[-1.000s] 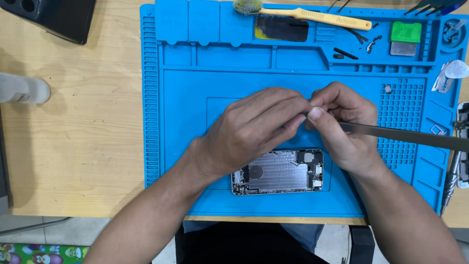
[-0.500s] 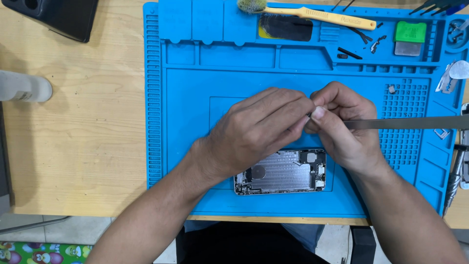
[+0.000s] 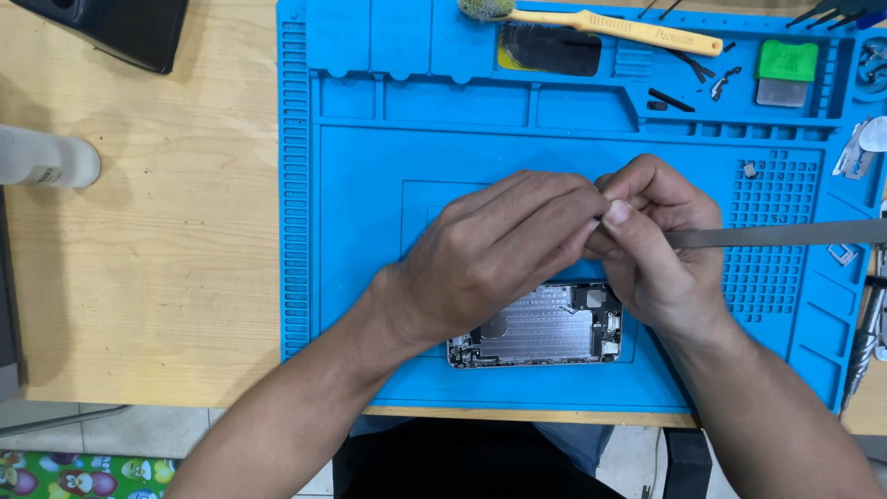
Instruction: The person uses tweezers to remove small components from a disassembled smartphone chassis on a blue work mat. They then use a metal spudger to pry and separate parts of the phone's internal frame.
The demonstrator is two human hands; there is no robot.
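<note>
An opened phone chassis (image 3: 540, 328) with exposed metal shield and small parts lies on the blue repair mat (image 3: 370, 277), partly covered by both hands. My left hand (image 3: 494, 254) rests over its upper left, fingers bent toward the right hand. My right hand (image 3: 651, 245) pinches the near end of long grey metal tweezers (image 3: 785, 234), which stretch to the right edge of the view. The fingertips of both hands meet above the phone; whatever is between them is hidden.
Along the mat's top trays lie a yellow-handled brush (image 3: 610, 28), a dark flat part (image 3: 550, 48), a green-topped block (image 3: 787, 69) and several small black bits (image 3: 688, 83). A white bottle (image 3: 46, 157) lies on the wooden table at left. Metal tools (image 3: 868, 333) sit at the right edge.
The hands keep the same pose with the tweezers. The whole scene has shifted slightly rightward in view, from a small head movement.
</note>
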